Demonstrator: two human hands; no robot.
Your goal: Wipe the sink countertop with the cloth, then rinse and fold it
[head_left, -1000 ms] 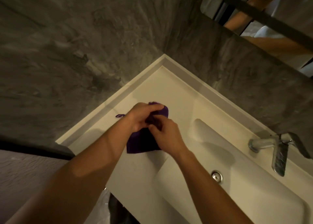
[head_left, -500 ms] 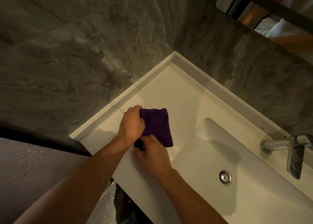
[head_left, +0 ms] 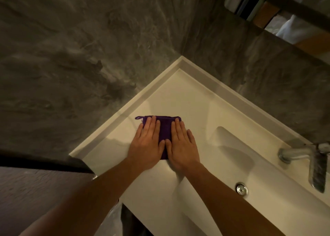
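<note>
A small purple cloth [head_left: 165, 130], folded into a rectangle, lies flat on the white sink countertop [head_left: 194, 108] left of the basin. My left hand [head_left: 147, 144] rests palm down on its left part, fingers straight. My right hand [head_left: 182, 144] lies palm down on its right part. Both hands press flat on the cloth without gripping it. A thin purple hanging loop [head_left: 138, 118] sticks out at the cloth's far left corner. Most of the cloth is hidden under the hands.
The white basin [head_left: 232, 157] with a metal drain [head_left: 241, 188] lies to the right. A chrome faucet [head_left: 309, 162] stands at the right edge. Grey stone walls [head_left: 71, 66] meet at the counter's far corner. A mirror [head_left: 285, 12] hangs at the upper right.
The hands were pinching and turning the cloth's edges; now the cloth lies folded and both hands are flat on top of it, side by side.
</note>
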